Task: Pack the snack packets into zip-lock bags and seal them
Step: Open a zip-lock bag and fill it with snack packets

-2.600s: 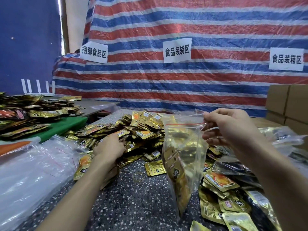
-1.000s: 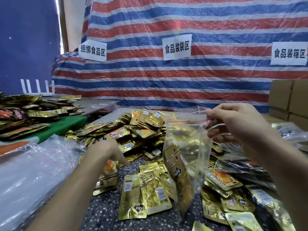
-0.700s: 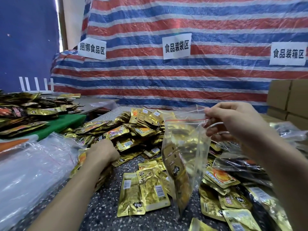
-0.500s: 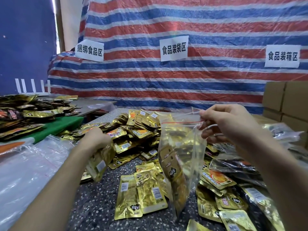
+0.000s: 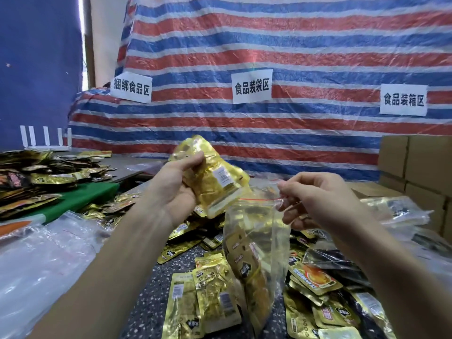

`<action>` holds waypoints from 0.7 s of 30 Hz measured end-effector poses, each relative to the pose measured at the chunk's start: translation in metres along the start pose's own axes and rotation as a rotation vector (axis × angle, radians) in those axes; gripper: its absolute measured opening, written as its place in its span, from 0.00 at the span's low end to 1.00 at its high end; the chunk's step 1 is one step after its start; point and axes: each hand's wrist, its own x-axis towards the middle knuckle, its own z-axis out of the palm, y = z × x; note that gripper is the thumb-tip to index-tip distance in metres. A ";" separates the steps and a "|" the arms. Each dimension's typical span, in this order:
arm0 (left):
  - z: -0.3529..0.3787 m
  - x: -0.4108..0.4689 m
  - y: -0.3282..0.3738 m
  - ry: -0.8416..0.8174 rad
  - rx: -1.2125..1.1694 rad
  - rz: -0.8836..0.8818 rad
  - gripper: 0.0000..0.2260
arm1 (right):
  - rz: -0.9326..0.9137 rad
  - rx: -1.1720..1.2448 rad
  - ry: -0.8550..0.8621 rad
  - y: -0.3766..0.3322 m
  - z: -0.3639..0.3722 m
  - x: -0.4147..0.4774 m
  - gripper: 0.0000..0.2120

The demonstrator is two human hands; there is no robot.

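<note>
- Snack packets (image 5: 205, 297) in gold foil lie loose on the speckled bench (image 5: 146, 302), just left of the lower end of the zip-lock bag (image 5: 254, 241). More lie to its right, probably so that both sides stay within easy reach for refills.
- The zip-lock bag hangs upright with several gold packets settled in its lower half. Its red zip strip is unsealed at the top. Whether its bottom rests on the bench I cannot tell.
- The right hand (image 5: 315, 199) pinches the bag's rim at its upper right corner. Held this way, the load's weight pulls the bag straight and the mouth gapes open.
- The left hand (image 5: 171, 192), up and left of the bag's mouth, is clenched round a handful of packets (image 5: 215, 182). The handful tilts down toward the mouth with its lower edge just above it, so it looks lined up to slide in; filling, not sealing, is the step in hand.
- Clear empty bags (image 5: 49, 260) lie heaped well left of the zip-lock bag, seemingly waiting their turn.
- Behind the bag hangs a striped tarp (image 5: 269, 45) with a paper sign (image 5: 252, 86) directly above the bag, and cardboard boxes (image 5: 415, 167) stand to its far right.
</note>
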 end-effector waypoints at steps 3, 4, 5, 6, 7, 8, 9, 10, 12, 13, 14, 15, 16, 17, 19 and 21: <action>0.014 -0.003 -0.007 0.034 -0.199 0.170 0.08 | -0.007 -0.009 -0.022 0.000 0.003 -0.001 0.09; 0.017 -0.004 -0.009 0.033 -0.233 0.217 0.09 | -0.010 -0.011 -0.030 0.000 0.004 -0.001 0.09; 0.019 -0.005 -0.011 0.030 -0.252 0.255 0.12 | -0.014 -0.011 -0.040 0.000 0.005 -0.002 0.10; 0.021 -0.007 -0.013 0.027 -0.260 0.284 0.14 | -0.018 -0.009 -0.050 0.000 0.007 -0.002 0.10; 0.023 -0.008 -0.016 0.026 -0.257 0.312 0.17 | -0.022 -0.005 -0.063 0.000 0.008 -0.003 0.09; 0.026 -0.010 -0.018 0.029 -0.250 0.344 0.19 | -0.026 -0.001 -0.081 -0.001 0.010 -0.004 0.09; 0.028 -0.011 -0.021 0.031 -0.240 0.381 0.20 | -0.029 0.002 -0.104 -0.001 0.012 -0.005 0.09; 0.031 -0.014 -0.023 0.028 -0.231 0.420 0.20 | -0.031 0.008 -0.127 -0.002 0.013 -0.006 0.09; 0.035 -0.018 -0.028 0.003 -0.213 0.491 0.19 | -0.040 0.033 -0.144 -0.003 0.015 -0.007 0.09; 0.036 -0.021 -0.029 -0.013 -0.189 0.516 0.20 | -0.052 0.051 -0.128 -0.003 0.016 -0.007 0.09; 0.037 -0.022 -0.031 -0.028 -0.148 0.531 0.20 | -0.066 0.074 -0.096 -0.003 0.017 -0.007 0.09; 0.036 -0.023 -0.033 -0.041 -0.093 0.535 0.20 | -0.076 0.102 -0.056 -0.002 0.018 -0.006 0.09; 0.035 -0.023 -0.035 -0.046 -0.032 0.525 0.20 | -0.083 0.127 -0.016 -0.001 0.020 -0.006 0.09; 0.034 -0.024 -0.035 -0.048 0.036 0.504 0.19 | -0.090 0.142 0.023 0.000 0.021 -0.005 0.09; 0.032 -0.024 -0.036 -0.043 0.193 0.455 0.16 | -0.094 0.148 0.097 0.004 0.023 -0.003 0.10; 0.029 -0.023 -0.036 -0.037 0.356 0.420 0.13 | -0.087 0.173 0.164 0.007 0.024 -0.002 0.10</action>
